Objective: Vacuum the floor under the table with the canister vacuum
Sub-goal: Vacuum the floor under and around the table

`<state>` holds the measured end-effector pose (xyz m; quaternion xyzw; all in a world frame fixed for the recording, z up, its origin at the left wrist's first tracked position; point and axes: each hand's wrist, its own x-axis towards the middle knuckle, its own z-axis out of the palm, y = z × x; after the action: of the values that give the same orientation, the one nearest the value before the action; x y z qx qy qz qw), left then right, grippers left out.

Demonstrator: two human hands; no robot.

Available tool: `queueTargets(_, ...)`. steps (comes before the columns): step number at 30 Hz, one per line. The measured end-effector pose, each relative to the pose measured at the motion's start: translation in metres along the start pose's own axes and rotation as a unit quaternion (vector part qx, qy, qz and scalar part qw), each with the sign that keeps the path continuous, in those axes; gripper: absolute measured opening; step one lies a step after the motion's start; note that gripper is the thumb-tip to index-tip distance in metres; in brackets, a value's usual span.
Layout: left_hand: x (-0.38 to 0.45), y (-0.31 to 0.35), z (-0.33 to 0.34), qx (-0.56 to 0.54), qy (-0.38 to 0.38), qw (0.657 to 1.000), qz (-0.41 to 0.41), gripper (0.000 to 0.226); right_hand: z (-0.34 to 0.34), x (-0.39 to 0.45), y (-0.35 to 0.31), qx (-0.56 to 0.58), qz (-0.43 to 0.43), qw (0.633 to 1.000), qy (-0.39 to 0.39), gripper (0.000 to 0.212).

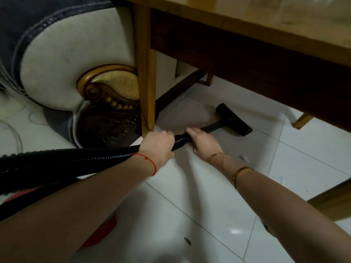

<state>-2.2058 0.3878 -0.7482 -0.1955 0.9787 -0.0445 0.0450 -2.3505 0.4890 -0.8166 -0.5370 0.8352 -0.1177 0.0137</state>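
Both hands grip the canister vacuum's hose assembly. The left hand [158,147] curls round the black ribbed hose [76,160]; the right hand [204,142] holds the cuff where hose meets the smooth black wand [214,126]. The flat, matte black floor nozzle [234,119] rests on the white tiled floor [218,205] beneath the wooden counter [247,21], near its leg [146,82].

Both hands [159,145] on vacuum hose [95,158]
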Motion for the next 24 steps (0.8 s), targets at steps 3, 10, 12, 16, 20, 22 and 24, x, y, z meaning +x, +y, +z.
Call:
queueTargets(3,-0.019,-0.006,-0.015,-0.007,-0.008,1.0,-0.016,0.029,-0.009,-0.005,-0.018,0.019,-0.016,1.0,-0.006,0.026)
queueTargets(10,-0.075,-0.024,-0.058,-0.052,-0.016,0.997,-0.063,0.027,-0.043,-0.016,-0.073,0.079,-0.032,0.994,-0.063,0.028)
queueTargets(12,-0.095,-0.028,-0.075,-0.057,-0.009,0.996,-0.074,0.027,-0.06,-0.022,-0.091,0.094,-0.032,0.991,-0.087,0.029)
queueTargets(16,-0.131,-0.035,-0.112,-0.077,-0.02,0.992,-0.099,0.032,-0.093,-0.034,-0.126,0.124,-0.037,0.981,-0.142,0.028)
queueTargets(20,-0.162,-0.038,-0.148,-0.095,-0.056,0.986,-0.125,0.031,-0.126,-0.05,-0.167,0.155,-0.028,0.969,-0.188,0.041)
queueTargets(22,-0.179,-0.04,-0.164,-0.113,-0.076,0.981,-0.14,0.028,-0.14,-0.06,-0.189,0.166,-0.034,0.965,-0.202,0.041)
queueTargets(24,-0.195,-0.04,-0.176,-0.115,-0.096,0.977,-0.152,0.027,-0.149,-0.071,-0.21,0.174,-0.031,0.962,-0.21,0.035)
